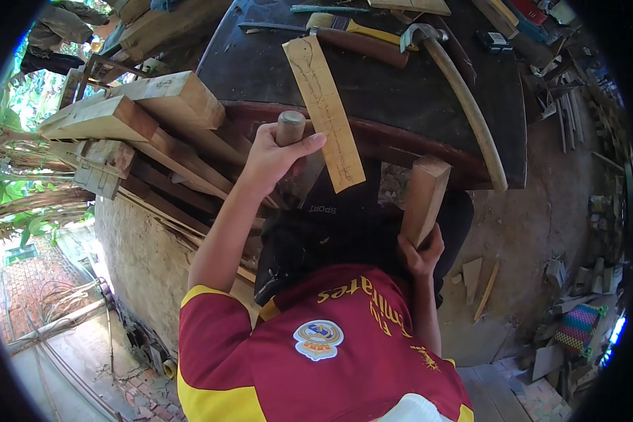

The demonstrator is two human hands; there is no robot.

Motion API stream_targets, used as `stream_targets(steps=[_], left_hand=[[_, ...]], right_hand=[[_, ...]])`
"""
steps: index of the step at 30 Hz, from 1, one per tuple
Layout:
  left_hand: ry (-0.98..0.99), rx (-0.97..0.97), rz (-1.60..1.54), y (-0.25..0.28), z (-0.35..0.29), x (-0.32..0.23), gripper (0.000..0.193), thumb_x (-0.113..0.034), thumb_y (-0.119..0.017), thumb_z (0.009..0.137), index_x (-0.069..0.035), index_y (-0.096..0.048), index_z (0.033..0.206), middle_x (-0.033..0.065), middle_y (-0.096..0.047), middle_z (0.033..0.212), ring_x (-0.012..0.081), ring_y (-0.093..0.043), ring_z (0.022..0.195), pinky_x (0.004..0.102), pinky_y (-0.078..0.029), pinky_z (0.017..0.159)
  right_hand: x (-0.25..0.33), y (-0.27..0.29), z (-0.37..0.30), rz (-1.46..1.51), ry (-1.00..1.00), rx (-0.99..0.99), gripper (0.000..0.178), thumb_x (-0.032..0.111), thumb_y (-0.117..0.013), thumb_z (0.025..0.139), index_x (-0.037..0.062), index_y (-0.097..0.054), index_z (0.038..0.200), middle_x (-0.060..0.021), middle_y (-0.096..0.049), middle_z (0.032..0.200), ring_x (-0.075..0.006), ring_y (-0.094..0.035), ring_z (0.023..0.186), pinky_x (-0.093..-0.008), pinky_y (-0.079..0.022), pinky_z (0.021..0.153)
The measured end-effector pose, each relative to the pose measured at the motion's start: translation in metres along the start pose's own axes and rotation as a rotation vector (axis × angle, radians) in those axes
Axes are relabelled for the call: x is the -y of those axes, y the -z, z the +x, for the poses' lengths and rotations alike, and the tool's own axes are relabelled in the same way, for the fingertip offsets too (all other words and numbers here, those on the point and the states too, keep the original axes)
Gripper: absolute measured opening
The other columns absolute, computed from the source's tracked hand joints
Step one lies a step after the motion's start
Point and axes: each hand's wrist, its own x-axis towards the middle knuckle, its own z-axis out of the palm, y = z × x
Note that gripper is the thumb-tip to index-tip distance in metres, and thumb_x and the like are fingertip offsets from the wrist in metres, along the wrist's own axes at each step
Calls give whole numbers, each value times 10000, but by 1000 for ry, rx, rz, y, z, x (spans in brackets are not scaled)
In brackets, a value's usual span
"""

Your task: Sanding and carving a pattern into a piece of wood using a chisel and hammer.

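Note:
My left hand is closed around a round wooden handle, whose blunt end sticks up above the fist. What the handle belongs to is hidden below the hand. Beside the left thumb a flat, pale wooden strip with dark lines along its face reaches past the near edge of the dark table. Whether the thumb touches the strip I cannot tell. Over my lap, to the right, my right hand grips the lower end of a squared wooden block, which is tilted upward.
On the table lie a hammer with a long curved wooden handle, a brown-handled tool and a yellow-handled tool. Thick timber beams are stacked at the left. Wood scraps lie on the floor at the right.

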Motion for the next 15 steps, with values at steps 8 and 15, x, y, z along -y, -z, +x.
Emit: stream_targets(steps=[8,15], left_hand=[[-63,-413,-436,-32,-16,5,247,-151,-827,855,22,-707,984,30,-670,763,70,-535,497,217,-376,437],[2,-439,-677,-50,-14,19,244,-140,-856,827,-35,-669,944,25,-657,796,77,-548,525,235,-420,440]], right_hand=[[-5,1,-3,-64,30,-27,567,148,-826,722,-23,-580,1203,-81,-653,1013,-153,-603,943,-332,-495,834],[-9,-1,2,-74,64,23,579,185,-837,711,-10,-595,1199,-107,-664,996,-182,-625,911,-355,-506,821]])
